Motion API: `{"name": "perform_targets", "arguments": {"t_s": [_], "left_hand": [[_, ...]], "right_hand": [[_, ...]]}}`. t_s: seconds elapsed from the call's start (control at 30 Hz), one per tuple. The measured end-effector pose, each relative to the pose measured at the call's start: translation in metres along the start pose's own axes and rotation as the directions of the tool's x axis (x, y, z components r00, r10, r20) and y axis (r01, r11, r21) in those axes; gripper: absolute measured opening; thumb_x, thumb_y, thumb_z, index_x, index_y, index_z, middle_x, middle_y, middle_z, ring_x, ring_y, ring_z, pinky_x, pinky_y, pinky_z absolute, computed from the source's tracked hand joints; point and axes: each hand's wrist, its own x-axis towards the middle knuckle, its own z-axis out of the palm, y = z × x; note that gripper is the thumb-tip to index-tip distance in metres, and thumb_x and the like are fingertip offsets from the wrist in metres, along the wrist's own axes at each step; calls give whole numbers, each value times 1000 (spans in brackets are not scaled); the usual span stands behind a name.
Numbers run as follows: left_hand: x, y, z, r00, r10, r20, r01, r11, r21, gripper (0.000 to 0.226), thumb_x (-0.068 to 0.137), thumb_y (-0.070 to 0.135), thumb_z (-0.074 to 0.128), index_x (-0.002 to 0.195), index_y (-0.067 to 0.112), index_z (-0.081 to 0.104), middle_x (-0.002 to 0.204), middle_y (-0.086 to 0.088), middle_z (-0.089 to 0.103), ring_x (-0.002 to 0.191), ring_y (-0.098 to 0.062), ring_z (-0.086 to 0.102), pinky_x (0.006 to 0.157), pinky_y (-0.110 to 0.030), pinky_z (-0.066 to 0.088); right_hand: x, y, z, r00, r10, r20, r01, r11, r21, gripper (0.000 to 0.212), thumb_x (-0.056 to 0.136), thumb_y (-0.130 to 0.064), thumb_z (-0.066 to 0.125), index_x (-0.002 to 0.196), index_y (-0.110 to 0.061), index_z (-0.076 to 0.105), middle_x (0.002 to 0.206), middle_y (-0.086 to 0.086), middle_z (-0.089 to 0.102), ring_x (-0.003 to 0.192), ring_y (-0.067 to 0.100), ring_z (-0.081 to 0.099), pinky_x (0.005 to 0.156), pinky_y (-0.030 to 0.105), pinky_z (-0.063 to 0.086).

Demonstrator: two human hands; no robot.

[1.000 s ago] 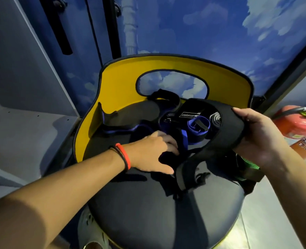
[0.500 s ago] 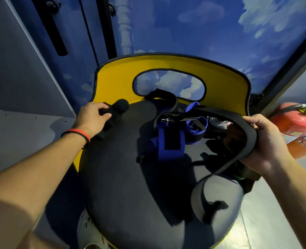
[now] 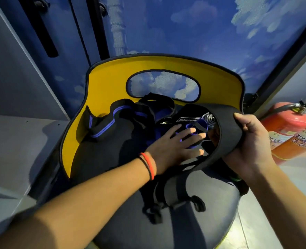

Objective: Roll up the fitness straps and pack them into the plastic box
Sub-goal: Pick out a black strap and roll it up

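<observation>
Grips a wide black strap [image 3: 227, 130] in the right hand [image 3: 251, 141], fingers curled over its upper edge, thumb laid on its near face. Held up just above the right side of the dark chair seat [image 3: 211, 227], bent into an open arc from the far middle of the seat round to the near right.

Lays the left hand [image 3: 173, 146] flat inside that arc, fingers [image 3: 189, 131] straight and spread, palm down on a heap of blue and black strapping at the middle of the seat. Just past the fingertips, a short blue strap [image 3: 198, 125] curled into a ring, touching or nearly touching them; cannot tell which. Beside it to the right, a small grey coiled item, too small to name.

On the far left of the seat, against the yellow backrest [image 3: 103, 87], a black strap with blue edges [image 3: 105, 127], loosely crumpled, well apart from both hands. At the near middle, thin black webbing [image 3: 168, 200] with rings, lying slack on the seat below the left wrist.

Round the left wrist, a red band and a black band [image 3: 149, 167]. To the right of the chair, on the floor, red fire extinguishers [image 3: 290, 121]. Behind, a blue wall printed with clouds [image 3: 202, 33]; to the left, a grey shelf [image 3: 14, 141].
</observation>
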Motion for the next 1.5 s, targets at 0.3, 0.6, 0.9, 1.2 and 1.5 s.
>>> {"name": "perform_targets", "arguments": {"t_s": [0.3, 0.6, 0.9, 1.2, 1.5], "left_hand": [[9, -37, -13, 955, -169, 243, 111, 966, 235, 59, 100, 19, 45, 155, 33, 29, 151, -7, 42, 125, -34, 43, 94, -47, 39], [-93, -140, -32, 864, -446, 233, 339, 858, 386, 71, 90, 8, 58, 152, 35, 37, 138, -6, 52, 111, -32, 51, 86, -44, 43], [-95, -121, -31, 803, -568, 181, 526, 818, 233, 70, 80, 42, 72, 145, 41, 48, 156, -4, 27, 140, -32, 31, 113, -51, 29], [-58, -58, -71, 462, -718, 521, 788, 63, -613, 59, 101, 62, 40, 85, 18, 75, 81, 3, 75, 77, -17, 69, 76, -34, 52], [-2, -21, -52, 186, -583, 791, 425, -679, -599, 59, 93, 42, 66, 145, 16, 52, 146, -8, 55, 131, -32, 55, 111, -49, 43]], "right_hand": [[2, -1, 1, 999, -32, -43, 33, 999, 32, 21, 83, -25, 53, 89, -14, 69, 88, 2, 72, 79, 19, 69, 72, 28, 54], [2, 0, -7, 997, -74, -30, 76, 995, 58, 23, 80, -25, 54, 95, -13, 66, 93, 2, 68, 87, 20, 63, 83, 32, 49], [18, 46, -3, 984, 176, -13, -174, 951, -254, 39, 92, -22, 61, 126, -2, 65, 127, 14, 69, 119, 32, 65, 103, 42, 47], [-2, 75, 2, 969, 238, 61, -160, 801, -578, 27, 104, -20, 52, 127, -19, 67, 117, 3, 76, 101, 16, 72, 75, 22, 52], [-32, 81, 8, 976, 210, 63, -116, 739, -664, 26, 108, -21, 45, 121, -27, 67, 106, -11, 77, 88, 1, 72, 72, 15, 51]]}}
